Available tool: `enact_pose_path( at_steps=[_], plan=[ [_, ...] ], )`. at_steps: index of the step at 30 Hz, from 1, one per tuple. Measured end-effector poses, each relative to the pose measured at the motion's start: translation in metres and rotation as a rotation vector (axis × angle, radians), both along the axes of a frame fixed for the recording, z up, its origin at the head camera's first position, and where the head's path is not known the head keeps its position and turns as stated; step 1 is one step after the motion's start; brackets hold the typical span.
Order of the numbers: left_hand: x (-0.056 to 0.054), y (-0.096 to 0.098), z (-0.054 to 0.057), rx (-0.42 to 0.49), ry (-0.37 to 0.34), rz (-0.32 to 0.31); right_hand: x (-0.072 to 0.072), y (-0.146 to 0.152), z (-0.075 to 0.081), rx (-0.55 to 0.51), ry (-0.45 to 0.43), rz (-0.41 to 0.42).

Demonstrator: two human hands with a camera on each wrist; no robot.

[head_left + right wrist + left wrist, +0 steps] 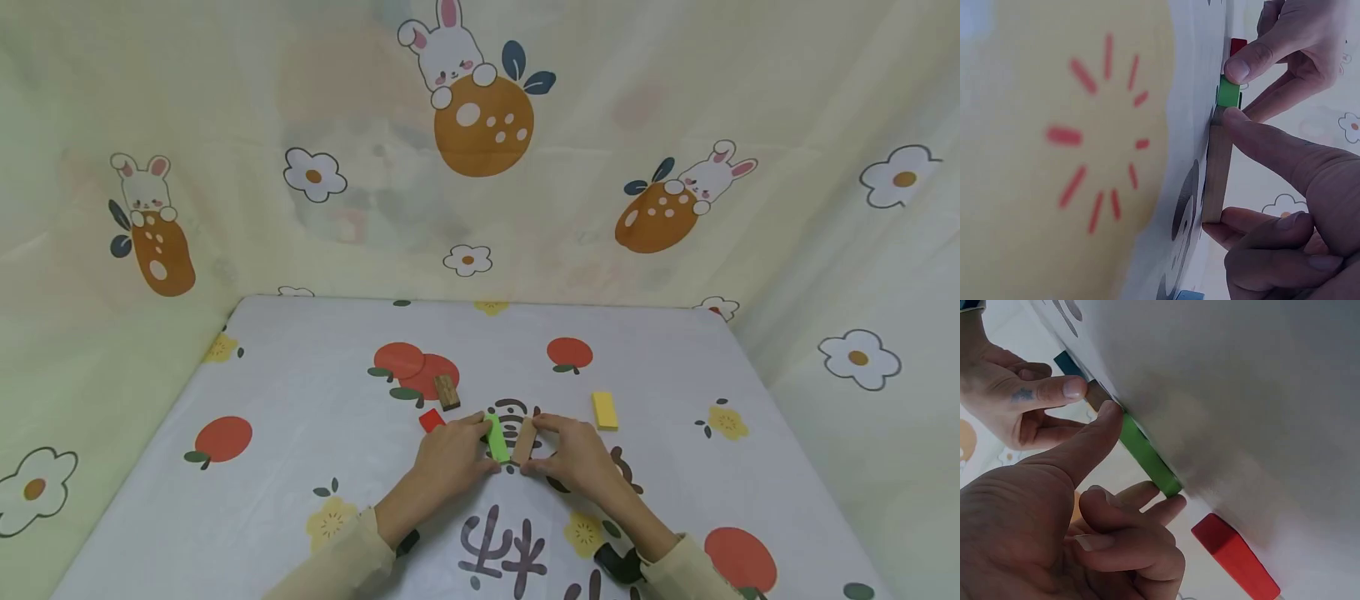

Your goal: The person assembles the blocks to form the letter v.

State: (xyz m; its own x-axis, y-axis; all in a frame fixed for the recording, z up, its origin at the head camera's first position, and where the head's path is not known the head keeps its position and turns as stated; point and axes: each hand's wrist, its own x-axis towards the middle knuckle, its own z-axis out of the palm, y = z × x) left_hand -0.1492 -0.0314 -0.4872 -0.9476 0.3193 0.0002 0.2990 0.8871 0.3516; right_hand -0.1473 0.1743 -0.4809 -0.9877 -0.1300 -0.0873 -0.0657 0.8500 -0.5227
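Near the middle of the table, my left hand (pixel 450 457) pinches a green block (pixel 497 439) between thumb and fingers at its two ends. Just to its right, my right hand (pixel 583 457) grips a light wooden block (pixel 525 442) the same way. Both blocks lie low at the tabletop, slanting towards each other, with their near ends close together. A red block (pixel 431 420) sits beside the left hand, partly covered by it in the head view. In the left wrist view, the red block (pixel 1235 556) stands apart from the fingers.
A dark brown wood-grained block (pixel 447 392) lies beyond the left hand, a yellow block (pixel 605 411) beyond the right. Both wrist views show a blue block (pixel 1067 365) near the right hand. Patterned cloth covers the table (pixel 300 467); a curtain (pixel 225 100) hangs behind.
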Motion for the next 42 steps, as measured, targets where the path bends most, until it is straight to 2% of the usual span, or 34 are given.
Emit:
enact_pose_path(
  at_steps=[16,23,42],
  plan=[
    [-0.0002,0.0004,-0.0002,-0.004,0.008,-0.011,0.0,-0.0012,0.0014,-0.017,0.018,0.012],
    [0.0003,0.0006,0.0021,-0.003,-0.009,-0.013,0.0004,-0.0012,0.0002,-0.023,-0.003,0.004],
    [0.0006,0.0016,0.0026,-0.048,-0.022,-0.016,0.0015,-0.0018,0.001,-0.003,0.023,0.025]
  ],
)
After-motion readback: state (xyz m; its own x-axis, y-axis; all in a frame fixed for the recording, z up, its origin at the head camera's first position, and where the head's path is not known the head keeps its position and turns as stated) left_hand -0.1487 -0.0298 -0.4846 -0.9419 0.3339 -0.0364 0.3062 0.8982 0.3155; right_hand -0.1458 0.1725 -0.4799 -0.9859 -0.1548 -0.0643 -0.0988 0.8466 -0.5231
